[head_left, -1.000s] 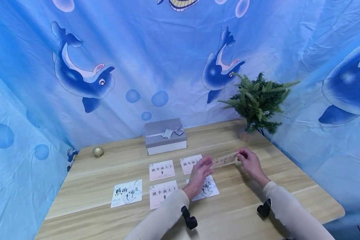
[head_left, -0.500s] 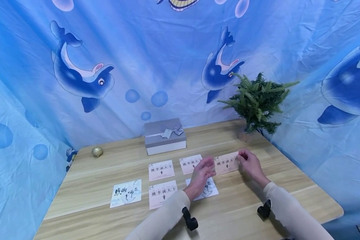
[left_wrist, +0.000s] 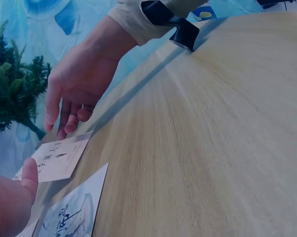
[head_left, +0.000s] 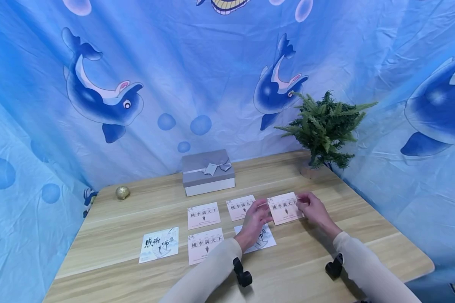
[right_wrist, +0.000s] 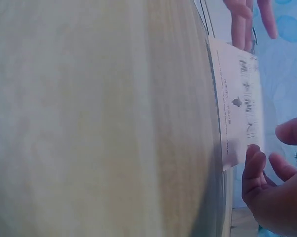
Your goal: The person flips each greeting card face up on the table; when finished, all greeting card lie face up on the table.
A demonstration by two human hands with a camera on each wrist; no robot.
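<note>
A pale pink card (head_left: 284,215) with black characters lies flat or nearly flat on the wooden table, between the two hands. My right hand (head_left: 315,209) is at its right edge; in the right wrist view its fingertips (right_wrist: 253,157) meet the card's edge, while the thumb stands apart. At the card's left edge is my left hand (head_left: 253,221), fingers extended, with its thumb (left_wrist: 30,173) beside the card. Below the left hand lies a bluish-white card (head_left: 265,239), partly covered by it. Behind that hand is another pink card (head_left: 238,207), its right part hidden.
Two more pink cards (head_left: 204,216) lie left of centre, and a second bluish-white card (head_left: 159,245) farther left. At the back stands a grey-lidded gift box (head_left: 208,172) with a bow. A gold ball (head_left: 122,192) is back left, a small artificial fir (head_left: 324,130) back right.
The pink card was held tilted up by my right hand; it has come down flatter, face up, and shifted slightly left. The right fingers have loosened. My left hand has barely moved.
</note>
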